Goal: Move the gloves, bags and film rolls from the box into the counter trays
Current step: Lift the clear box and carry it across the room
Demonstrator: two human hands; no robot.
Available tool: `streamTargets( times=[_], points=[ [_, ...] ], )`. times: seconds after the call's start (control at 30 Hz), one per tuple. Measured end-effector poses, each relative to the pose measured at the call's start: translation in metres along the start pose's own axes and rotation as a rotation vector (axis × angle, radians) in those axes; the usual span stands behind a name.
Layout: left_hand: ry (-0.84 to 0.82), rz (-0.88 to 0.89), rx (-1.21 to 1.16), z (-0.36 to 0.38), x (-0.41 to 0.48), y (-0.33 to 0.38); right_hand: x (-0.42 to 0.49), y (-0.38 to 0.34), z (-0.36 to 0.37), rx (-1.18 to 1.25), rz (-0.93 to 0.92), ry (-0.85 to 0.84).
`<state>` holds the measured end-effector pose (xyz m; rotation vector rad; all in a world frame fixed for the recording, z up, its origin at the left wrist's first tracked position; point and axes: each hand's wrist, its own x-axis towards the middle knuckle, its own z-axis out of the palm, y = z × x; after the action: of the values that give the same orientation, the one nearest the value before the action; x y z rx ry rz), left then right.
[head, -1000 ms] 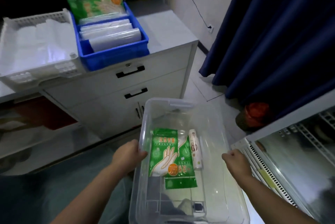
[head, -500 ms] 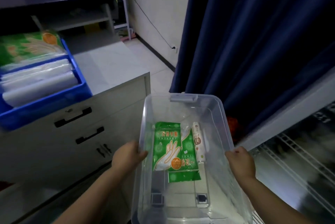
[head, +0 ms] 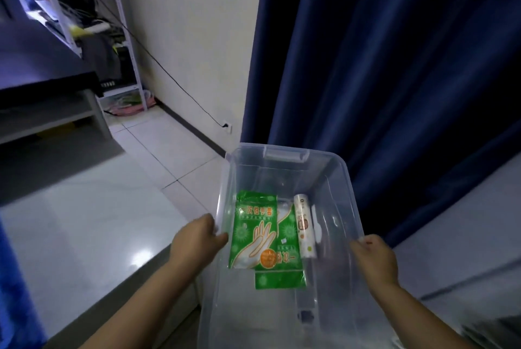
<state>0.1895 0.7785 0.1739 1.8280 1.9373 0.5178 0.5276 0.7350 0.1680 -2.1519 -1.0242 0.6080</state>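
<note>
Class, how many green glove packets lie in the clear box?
2. The top packet lies by the left wall of the clear box; the lower packet, partly under it, shows at its right and near edges, beside the white roll. Others could hide beneath.

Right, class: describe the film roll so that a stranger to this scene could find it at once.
Find the clear box gripped by the left hand and right hand, before the blue curtain. On its floor lie two green glove packs; just right of them lies the roll. It alone is a slim white cylinder, not a flat green packet.
</note>
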Motion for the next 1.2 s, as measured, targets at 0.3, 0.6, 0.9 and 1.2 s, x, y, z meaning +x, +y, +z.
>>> streamTargets(
  times=[0.3,0.6,0.9,1.2],
  points=[
    [0.026,-0.030,0.022,-0.018,0.131,-0.005,0.112,-0.084,0.063,-0.007,-0.075,-0.015],
    [0.113,-0.233,0.051,-0.011,0.276,-0.021,0.271,-0.173,0.166,0.016,-0.159,-0.195],
    [0.240,-0.563,-0.028,-0.030,0.370,-0.035,0.390,-0.297,0.274,0.048,-0.292,-0.450],
    [0.383,-0.787,-0.110,-0.070,0.453,-0.112,0.422,-0.411,0.406,-0.063,-0.412,-0.594]
  ],
)
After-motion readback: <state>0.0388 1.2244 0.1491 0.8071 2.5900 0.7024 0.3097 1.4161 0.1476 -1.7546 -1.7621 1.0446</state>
